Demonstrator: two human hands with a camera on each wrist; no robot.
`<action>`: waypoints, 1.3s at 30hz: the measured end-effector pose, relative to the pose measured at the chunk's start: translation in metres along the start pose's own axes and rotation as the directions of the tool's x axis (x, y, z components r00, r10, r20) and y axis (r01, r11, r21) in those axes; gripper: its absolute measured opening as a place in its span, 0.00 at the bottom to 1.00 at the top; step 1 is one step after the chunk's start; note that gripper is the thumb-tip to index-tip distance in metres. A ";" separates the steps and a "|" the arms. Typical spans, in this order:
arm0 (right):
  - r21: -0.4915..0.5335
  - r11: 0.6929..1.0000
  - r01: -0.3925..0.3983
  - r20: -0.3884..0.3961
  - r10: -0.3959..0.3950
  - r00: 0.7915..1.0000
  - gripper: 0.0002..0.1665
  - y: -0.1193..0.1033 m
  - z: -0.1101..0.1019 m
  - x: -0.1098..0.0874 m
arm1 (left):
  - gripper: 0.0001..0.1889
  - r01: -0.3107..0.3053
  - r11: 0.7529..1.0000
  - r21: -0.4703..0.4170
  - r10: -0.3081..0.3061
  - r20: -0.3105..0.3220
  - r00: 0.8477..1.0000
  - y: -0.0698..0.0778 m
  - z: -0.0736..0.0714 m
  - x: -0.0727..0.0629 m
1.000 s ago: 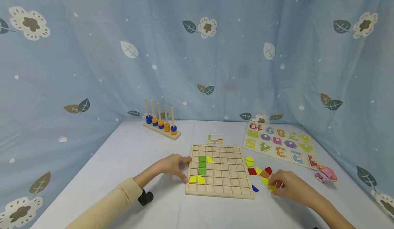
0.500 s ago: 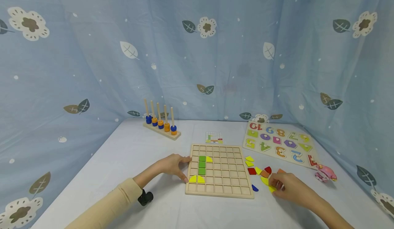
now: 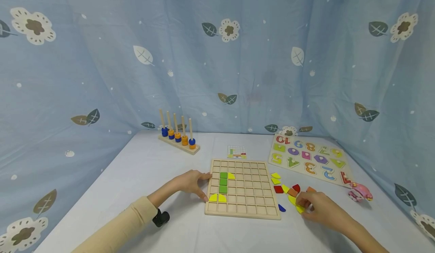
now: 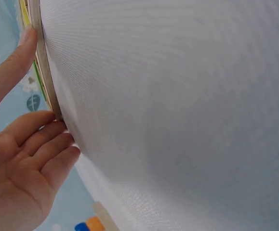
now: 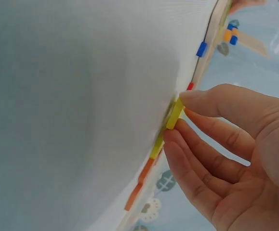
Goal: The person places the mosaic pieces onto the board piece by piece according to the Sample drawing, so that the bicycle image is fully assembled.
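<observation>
My left hand point(image 3: 191, 182) rests at the left edge of a wooden grid board point(image 3: 251, 192). Its thumb and index finger touch the rim, as the left wrist view point(image 4: 19, 163) shows, with the fingers fairly straight. In the board lie several green square tiles point(image 3: 222, 182) and yellow quarter-round tiles point(image 3: 222, 198). Right of the board, my right hand point(image 3: 321, 209) pinches a yellow tile point(image 5: 175, 114) between thumb and fingertips, low over the table. Around it lie more yellow tiles point(image 3: 291, 199), orange tiles point(image 3: 310, 189), red tiles point(image 3: 278, 189) and a blue tile point(image 3: 281, 208).
A small pattern card point(image 3: 236, 152) lies behind the board. An abacus with pegs and beads point(image 3: 179, 143) stands at the back left. A number-and-shape puzzle point(image 3: 307, 158) and a pink toy point(image 3: 361, 192) are at the right. A black object point(image 3: 161, 219) sits by the left forearm.
My right hand has shifted slightly, uncovering an orange tile behind it, and stays by the yellow tiles. The left hand and the board have not moved.
</observation>
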State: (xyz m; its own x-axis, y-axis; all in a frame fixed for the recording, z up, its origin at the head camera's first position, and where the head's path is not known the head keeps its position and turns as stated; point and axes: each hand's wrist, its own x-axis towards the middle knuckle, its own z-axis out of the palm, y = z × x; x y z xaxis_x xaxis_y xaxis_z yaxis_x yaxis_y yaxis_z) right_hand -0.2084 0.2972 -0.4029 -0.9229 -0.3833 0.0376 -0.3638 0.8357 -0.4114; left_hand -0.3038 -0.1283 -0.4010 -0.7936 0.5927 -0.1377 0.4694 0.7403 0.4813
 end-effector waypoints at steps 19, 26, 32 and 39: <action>0.040 0.968 0.249 -0.008 -0.249 0.968 0.15 -0.049 -0.002 0.026 | 0.47 0.011 1.000 0.009 -0.011 0.000 1.000 -0.002 0.001 0.002; 0.096 0.945 0.312 0.028 -0.316 0.948 0.14 -0.075 0.005 0.045 | 0.47 0.012 1.000 -0.005 -0.012 0.001 1.000 -0.002 0.002 0.002; 0.085 0.933 0.350 0.043 -0.355 0.934 0.13 -0.094 0.012 0.060 | 0.46 0.005 1.000 -0.006 -0.005 -0.003 1.000 -0.002 0.002 0.002; 0.071 0.919 0.388 0.022 -0.390 0.921 0.13 -0.111 0.021 0.076 | 0.46 0.005 1.000 -0.007 -0.005 -0.007 1.000 -0.003 0.002 0.002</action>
State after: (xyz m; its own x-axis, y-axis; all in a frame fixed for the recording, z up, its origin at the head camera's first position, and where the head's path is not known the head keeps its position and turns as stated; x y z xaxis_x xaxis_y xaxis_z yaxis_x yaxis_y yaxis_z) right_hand -0.2360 0.1669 -0.3733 -0.7049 -0.6874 0.1749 -0.6832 0.5918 -0.4278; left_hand -0.3062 -0.1288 -0.4042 -0.7986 0.5866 -0.1346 0.4623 0.7411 0.4869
